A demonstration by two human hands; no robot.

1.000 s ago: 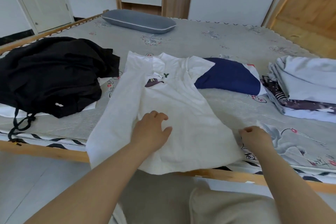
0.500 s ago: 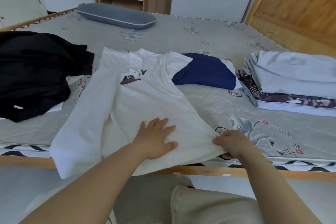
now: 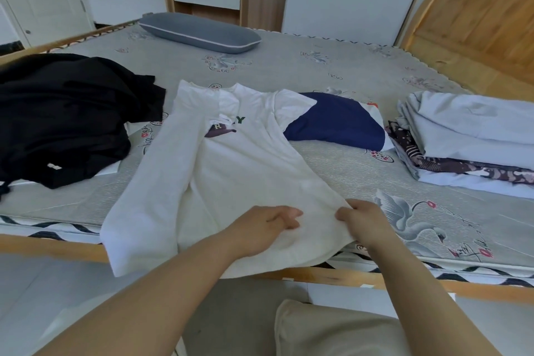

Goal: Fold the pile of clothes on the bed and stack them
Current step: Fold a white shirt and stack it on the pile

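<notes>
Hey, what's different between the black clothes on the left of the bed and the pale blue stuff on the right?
The black clothes lie in a loose, rumpled heap; the pale blue stack is folded flat in layers. The black heap is one dark colour with a small white tag; the pale blue stack has a dark patterned piece sandwiched in it. Both rest on the bed, untouched, to either side of the white shirt that both hands are working on.

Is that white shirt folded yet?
Only partly: the white shirt has its left side turned in, but its body lies stretched over the bed, hem at the edge.
</notes>
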